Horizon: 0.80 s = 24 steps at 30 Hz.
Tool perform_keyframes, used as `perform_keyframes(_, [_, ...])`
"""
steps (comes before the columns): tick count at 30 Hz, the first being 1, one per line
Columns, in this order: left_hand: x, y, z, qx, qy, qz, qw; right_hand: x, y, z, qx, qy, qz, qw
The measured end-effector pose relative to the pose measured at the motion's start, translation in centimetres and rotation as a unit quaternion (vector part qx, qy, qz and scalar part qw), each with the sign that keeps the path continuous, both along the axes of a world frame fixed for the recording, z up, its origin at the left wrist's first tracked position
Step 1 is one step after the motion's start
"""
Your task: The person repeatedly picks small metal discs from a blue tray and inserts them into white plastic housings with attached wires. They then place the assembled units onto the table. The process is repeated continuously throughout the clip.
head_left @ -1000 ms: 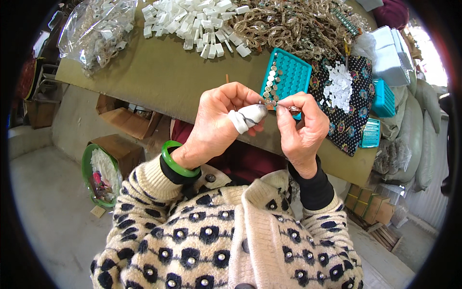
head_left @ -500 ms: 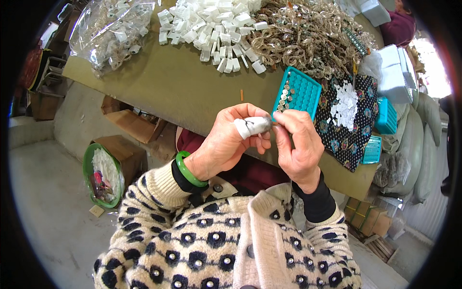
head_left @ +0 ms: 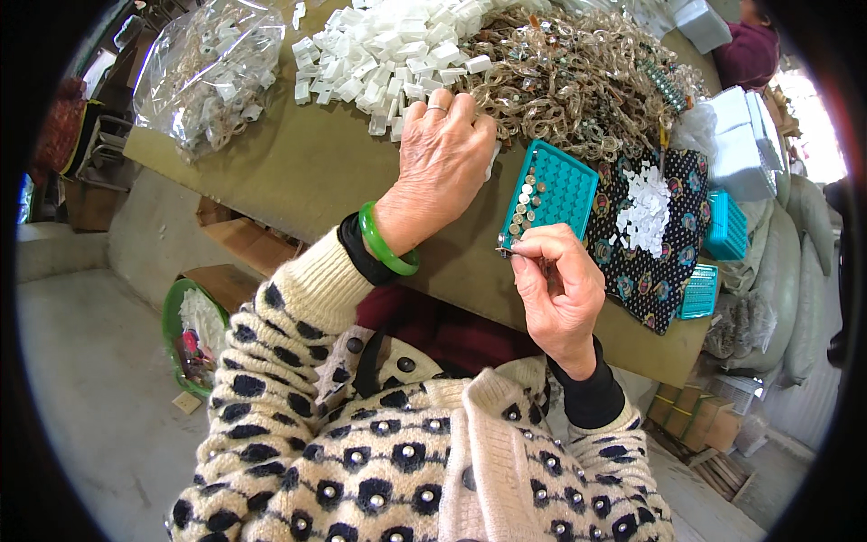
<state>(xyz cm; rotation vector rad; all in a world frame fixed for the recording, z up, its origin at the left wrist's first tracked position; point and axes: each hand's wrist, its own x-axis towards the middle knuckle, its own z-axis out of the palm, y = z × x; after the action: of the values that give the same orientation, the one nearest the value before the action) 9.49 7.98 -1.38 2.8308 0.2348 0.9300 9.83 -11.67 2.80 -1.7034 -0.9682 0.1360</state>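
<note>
My left hand (head_left: 438, 163), with a ring on one finger and a green bangle (head_left: 384, 242) at the wrist, reaches to the near edge of a heap of small white boxes (head_left: 406, 45). Its fingers curl downward and their tips are hidden, so whether they grip a box does not show. A pinch of thumb and forefinger closes my right hand (head_left: 564, 285) on a small shiny metal piece (head_left: 506, 244), too small to name. That piece is just at the near left corner of a teal slotted tray (head_left: 569, 194), which has several small round metallic discs (head_left: 524, 203) along its left side.
Tangled clear-and-brown strands (head_left: 578, 77) lie right of the boxes. Filled clear plastic bag (head_left: 212, 72) at far left of the table. White chips (head_left: 646, 208) rest on a dark patterned cloth (head_left: 664, 280). Teal baskets (head_left: 725, 226) stand at the right edge. Another person's sleeve (head_left: 748, 54) shows far right.
My hands have parted. The left has gone forward and left to the white boxes, while the right has shifted slightly toward me with the small metal piece still pinched.
</note>
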Motion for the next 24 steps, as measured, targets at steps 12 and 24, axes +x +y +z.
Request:
perform_keyframes(12, [-1.4,-1.1,0.5,-0.180,-0.070,-0.031,0.981,0.8,-1.1,-0.4,0.057,0.169,0.015,0.984])
perform_keyframes(24, [-8.9,-3.2,1.0,-0.889,-0.014,-0.164,0.427,0.4,0.1,-0.7,0.131,0.411,-0.003,0.902])
